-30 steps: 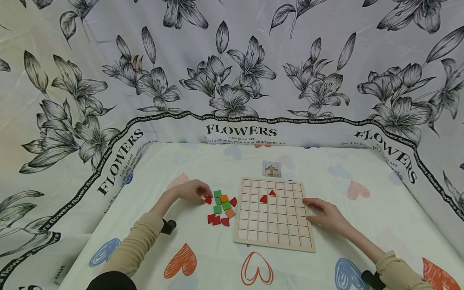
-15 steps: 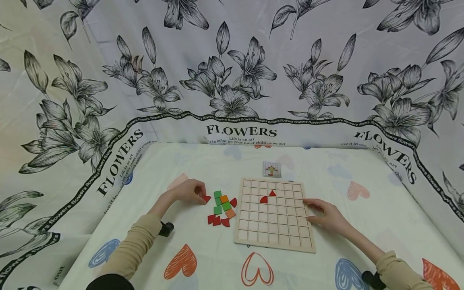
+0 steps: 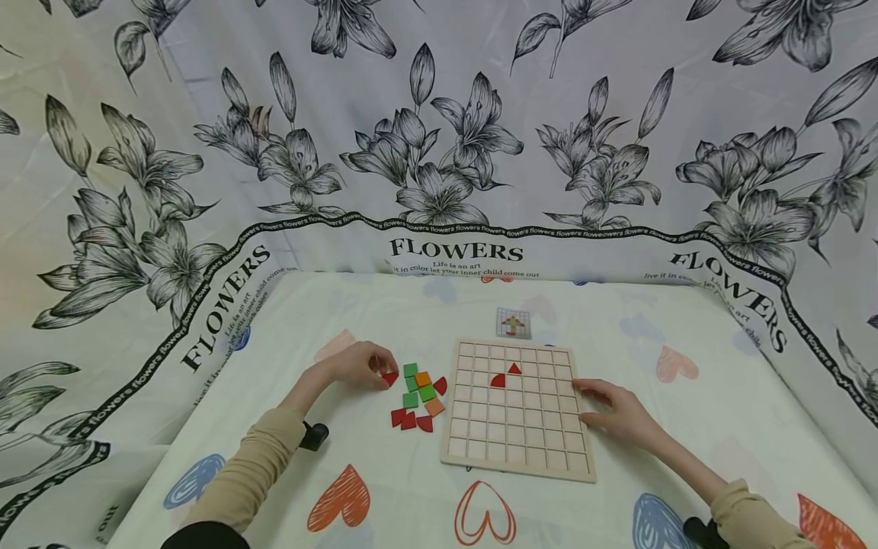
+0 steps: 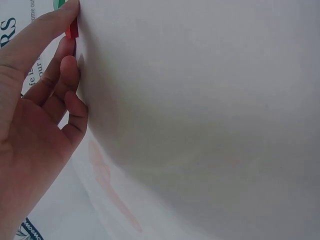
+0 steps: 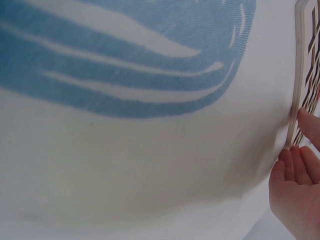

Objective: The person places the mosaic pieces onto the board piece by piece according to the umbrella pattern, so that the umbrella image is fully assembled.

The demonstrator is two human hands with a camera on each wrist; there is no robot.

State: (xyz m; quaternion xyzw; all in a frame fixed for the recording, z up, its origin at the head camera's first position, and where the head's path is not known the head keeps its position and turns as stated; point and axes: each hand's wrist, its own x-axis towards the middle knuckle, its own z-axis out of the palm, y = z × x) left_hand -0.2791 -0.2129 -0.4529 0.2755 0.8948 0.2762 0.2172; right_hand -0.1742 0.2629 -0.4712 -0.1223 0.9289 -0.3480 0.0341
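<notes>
My left hand point(image 3: 357, 364) pinches a small red tile point(image 3: 390, 378) between thumb and fingertips, just left of a loose group of tiles. In the left wrist view the red tile point(image 4: 72, 29) shows edge-on, so its outline is unclear. A wooden grid board point(image 3: 517, 435) lies flat to the right of the group. Two red tiles sit in its upper cells: a red triangle point(image 3: 514, 369) and a red quarter-circle point(image 3: 498, 380). At the board's right edge, my right hand point(image 3: 620, 412) rests with thumb and fingers apart, touching the rim point(image 5: 295, 95).
Several green tiles point(image 3: 410, 399), orange tiles point(image 3: 435, 406) and red tiles point(image 3: 408, 421) lie between the left hand and the board. Behind the board is a small pattern card point(image 3: 513, 323). A heart-print cloth point(image 3: 384, 488) covers the table, and a flowered curtain point(image 3: 453, 183) hangs behind.
The held red tile has turned within the left fingertips, and that hand has shifted only slightly. The right hand stays at the board's edge, and the tiles on the board have not moved.
</notes>
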